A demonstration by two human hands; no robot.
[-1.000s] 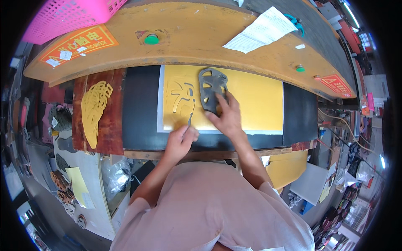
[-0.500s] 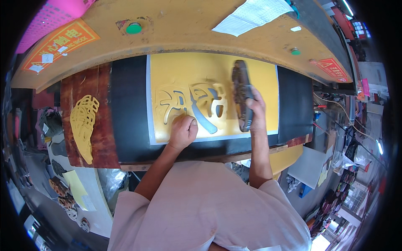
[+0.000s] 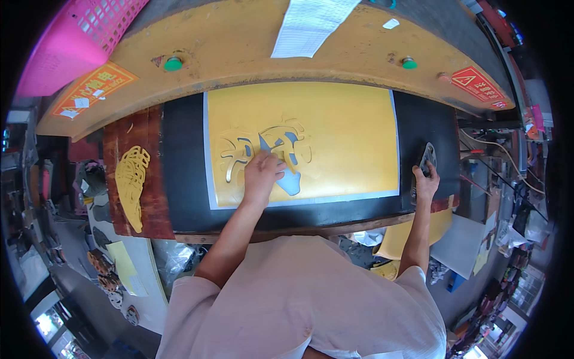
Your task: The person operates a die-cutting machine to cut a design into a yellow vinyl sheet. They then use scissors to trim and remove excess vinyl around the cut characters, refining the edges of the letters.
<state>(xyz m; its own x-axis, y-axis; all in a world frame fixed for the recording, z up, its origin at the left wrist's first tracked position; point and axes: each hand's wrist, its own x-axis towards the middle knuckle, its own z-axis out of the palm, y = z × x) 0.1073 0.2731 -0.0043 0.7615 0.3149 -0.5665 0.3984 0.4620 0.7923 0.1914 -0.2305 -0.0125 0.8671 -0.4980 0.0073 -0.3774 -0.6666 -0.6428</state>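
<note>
A yellow sheet [image 3: 353,143] lies on a pale blue-white layer, with cut outlines and openings in its left half. Over those cuts is my left hand [image 3: 262,178], its fingers curled together near loose yellow strips; whatever is between the fingertips is hidden. Beside it, a gap in the sheet [image 3: 288,183] shows the bluish layer below. My right hand [image 3: 426,184] grips a dark, openwork cutting die [image 3: 429,157] at the black board's right part, off the sheet. The die's near end is partly covered by the hand.
Stacked yellow cut pieces [image 3: 131,185] lie on the reddish-brown board at left. A yellow-painted machine beam [image 3: 233,51] with green buttons spans the far side, bearing a hanging paper [image 3: 311,27]. A pink basket [image 3: 72,48] stands far left.
My right hand has carried the cutting die rightward, from above the sheet to the black board. My left hand has shifted slightly up over the cuts, its fingers now at the opening.
</note>
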